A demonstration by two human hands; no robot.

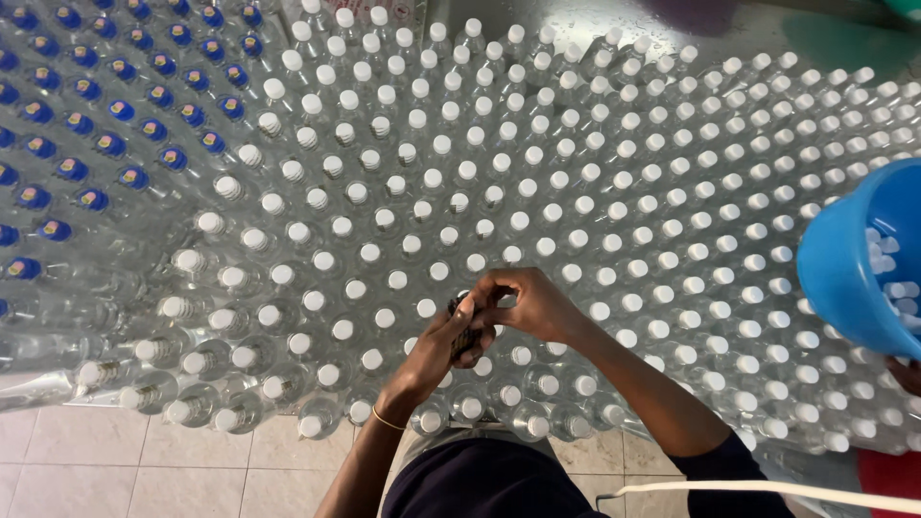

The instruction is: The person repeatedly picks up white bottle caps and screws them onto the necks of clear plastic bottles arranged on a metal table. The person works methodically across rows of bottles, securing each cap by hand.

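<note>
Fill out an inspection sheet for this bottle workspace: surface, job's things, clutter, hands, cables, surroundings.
Surface: hidden under packed clear bottles; only tiled floor shows at the near edge.
Job's things: a small dark object gripped in the left hand, which rests among white-capped bottles; the right hand meets it over a bottle top.
Clutter: blue-capped bottles grouped at far left; some bottles at the near left lie tilted.
Hands: both closed together, fingers pinching; a thin bracelet on the left wrist.
Cables: a white cord runs across the lower right.
Surroundings: a blue bucket holding white caps at the right edge, another person's hand beneath it.
</note>
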